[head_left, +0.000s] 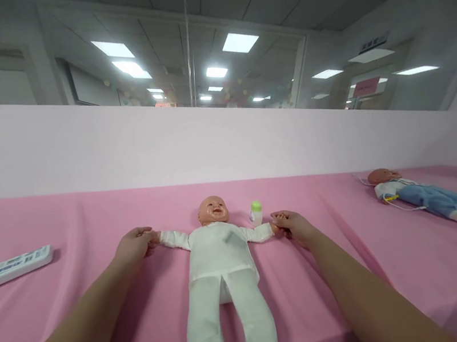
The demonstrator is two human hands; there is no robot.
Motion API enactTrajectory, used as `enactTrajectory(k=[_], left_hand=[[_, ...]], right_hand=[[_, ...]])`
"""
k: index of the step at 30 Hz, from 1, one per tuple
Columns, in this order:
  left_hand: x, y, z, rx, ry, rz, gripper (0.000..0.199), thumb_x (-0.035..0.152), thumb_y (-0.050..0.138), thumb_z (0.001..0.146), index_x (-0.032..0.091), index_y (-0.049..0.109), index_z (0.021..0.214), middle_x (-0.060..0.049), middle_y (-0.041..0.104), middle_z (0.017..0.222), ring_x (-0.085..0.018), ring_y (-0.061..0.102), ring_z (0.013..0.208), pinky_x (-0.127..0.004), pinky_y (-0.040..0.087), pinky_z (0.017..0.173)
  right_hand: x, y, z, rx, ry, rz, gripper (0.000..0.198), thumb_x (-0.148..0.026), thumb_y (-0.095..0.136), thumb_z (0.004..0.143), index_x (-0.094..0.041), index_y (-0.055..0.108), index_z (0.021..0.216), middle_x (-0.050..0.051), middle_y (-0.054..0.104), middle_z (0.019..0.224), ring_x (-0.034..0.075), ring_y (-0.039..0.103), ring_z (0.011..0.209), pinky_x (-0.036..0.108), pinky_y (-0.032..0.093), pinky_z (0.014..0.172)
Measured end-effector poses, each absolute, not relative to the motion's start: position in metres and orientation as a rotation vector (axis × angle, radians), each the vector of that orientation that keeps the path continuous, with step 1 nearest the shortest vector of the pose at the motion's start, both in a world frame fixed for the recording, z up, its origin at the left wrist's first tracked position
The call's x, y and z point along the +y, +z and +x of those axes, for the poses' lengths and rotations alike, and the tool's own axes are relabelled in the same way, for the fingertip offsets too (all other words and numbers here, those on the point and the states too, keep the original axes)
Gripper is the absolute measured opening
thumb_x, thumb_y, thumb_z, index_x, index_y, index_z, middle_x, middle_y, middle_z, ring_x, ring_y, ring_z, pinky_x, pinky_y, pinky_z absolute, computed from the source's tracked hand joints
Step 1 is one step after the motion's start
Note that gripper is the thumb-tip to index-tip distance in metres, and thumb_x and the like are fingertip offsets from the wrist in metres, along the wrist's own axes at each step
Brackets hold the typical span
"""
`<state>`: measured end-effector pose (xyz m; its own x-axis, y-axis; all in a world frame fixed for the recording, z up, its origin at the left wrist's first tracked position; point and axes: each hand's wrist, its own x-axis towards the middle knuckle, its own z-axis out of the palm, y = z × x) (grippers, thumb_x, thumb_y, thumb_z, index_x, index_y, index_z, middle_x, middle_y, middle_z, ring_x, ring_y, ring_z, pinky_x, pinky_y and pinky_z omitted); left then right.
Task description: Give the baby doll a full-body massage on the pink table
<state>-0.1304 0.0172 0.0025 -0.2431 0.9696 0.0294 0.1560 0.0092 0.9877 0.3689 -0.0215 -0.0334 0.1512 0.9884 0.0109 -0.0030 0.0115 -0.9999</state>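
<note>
Room w/ few obstacles

Bottle (256, 212) sits just behind my right hand (291, 224), near doll's (220, 270) head. Pink cloth (90, 227) open btwn my left hand (134, 246) & remote (9, 268); 2nd doll (432, 199) well off right.

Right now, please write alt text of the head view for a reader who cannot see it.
Two bare hands, left hand and right hand, each hold one hand of a baby doll in white clothes, lying face up with arms spread on a pink cloth. A small bottle, a remote control and a second doll lie nearby.
</note>
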Motion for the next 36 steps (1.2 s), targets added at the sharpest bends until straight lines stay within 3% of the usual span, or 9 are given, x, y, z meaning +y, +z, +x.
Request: enactTrajectory(k=[5, 12, 16, 21, 26, 30, 33, 36], left_hand=[[0.014, 0.006, -0.128, 1.401, 1.360, 1.222, 0.051, 0.027, 0.081, 0.066, 0.016, 0.067, 0.114, -0.005, 0.071, 0.084, -0.017, 0.063, 0.068, -0.028, 0.054, 0.062], [0.035, -0.016, -0.138, 1.470, 1.320, 1.098, 0.024, 0.028, 0.073, 0.073, 0.015, 0.069, 0.093, -0.002, 0.063, 0.068, -0.015, 0.058, 0.056, -0.027, 0.052, 0.053], [0.038, -0.021, -0.142, 1.444, 1.305, 1.128, 0.024, 0.029, 0.076, 0.071, 0.017, 0.069, 0.090, -0.002, 0.063, 0.068, -0.017, 0.061, 0.057, -0.028, 0.055, 0.055], [0.038, -0.021, -0.145, 1.394, 1.306, 1.116, 0.031, 0.026, 0.077, 0.068, 0.015, 0.070, 0.097, -0.002, 0.064, 0.072, -0.016, 0.063, 0.059, -0.028, 0.058, 0.059], [0.038, -0.017, -0.145, 1.380, 1.282, 1.090, 0.031, 0.021, 0.075, 0.068, 0.016, 0.070, 0.098, -0.004, 0.068, 0.075, -0.017, 0.064, 0.061, -0.028, 0.059, 0.059], [0.039, -0.013, -0.146, 1.379, 1.267, 1.040, 0.030, 0.018, 0.074, 0.067, 0.018, 0.070, 0.096, -0.006, 0.071, 0.080, -0.019, 0.069, 0.068, -0.029, 0.061, 0.063], [0.039, -0.011, -0.149, 1.367, 1.242, 1.024, 0.039, 0.018, 0.077, 0.062, 0.016, 0.070, 0.100, -0.008, 0.074, 0.085, -0.020, 0.071, 0.075, -0.028, 0.063, 0.067], [0.039, -0.010, -0.151, 1.336, 1.211, 1.034, 0.049, 0.019, 0.082, 0.056, 0.014, 0.071, 0.103, -0.007, 0.075, 0.085, -0.020, 0.072, 0.076, -0.027, 0.062, 0.069]], right_hand=[[-0.032, -0.021, 0.364, -1.212, 1.217, -1.169, 0.037, -0.043, 0.090, 0.072, -0.017, 0.074, 0.093, 0.003, 0.065, 0.079, 0.013, 0.051, 0.066, 0.027, 0.042, 0.060], [-0.036, -0.018, 0.360, -1.121, 1.301, -1.236, 0.030, -0.036, 0.090, 0.072, -0.018, 0.071, 0.086, 0.002, 0.061, 0.077, 0.011, 0.048, 0.063, 0.023, 0.038, 0.053], [-0.034, -0.022, 0.363, -1.160, 1.307, -1.206, 0.035, -0.046, 0.088, 0.075, -0.017, 0.069, 0.079, 0.002, 0.060, 0.073, 0.011, 0.048, 0.062, 0.023, 0.038, 0.052], [-0.028, -0.029, 0.367, -1.142, 1.285, -1.242, 0.040, -0.056, 0.081, 0.082, -0.017, 0.072, 0.086, 0.002, 0.060, 0.070, 0.011, 0.046, 0.059, 0.024, 0.038, 0.051], [-0.024, -0.032, 0.365, -1.098, 1.199, -1.350, 0.036, -0.052, 0.072, 0.090, -0.017, 0.072, 0.083, 0.002, 0.059, 0.066, 0.010, 0.038, 0.052, 0.023, 0.032, 0.045], [-0.025, -0.029, 0.366, -1.075, 1.254, -1.320, 0.024, -0.039, 0.070, 0.092, -0.017, 0.072, 0.083, 0.004, 0.062, 0.071, 0.011, 0.045, 0.055, 0.023, 0.038, 0.047], [-0.026, -0.029, 0.372, -1.068, 1.361, -1.217, 0.014, -0.030, 0.074, 0.088, -0.018, 0.075, 0.094, 0.006, 0.068, 0.083, 0.014, 0.057, 0.066, 0.025, 0.050, 0.058], [-0.026, -0.031, 0.378, -1.067, 1.447, -1.116, 0.020, -0.027, 0.080, 0.085, -0.019, 0.075, 0.102, 0.006, 0.070, 0.091, 0.015, 0.062, 0.076, 0.025, 0.055, 0.067]])
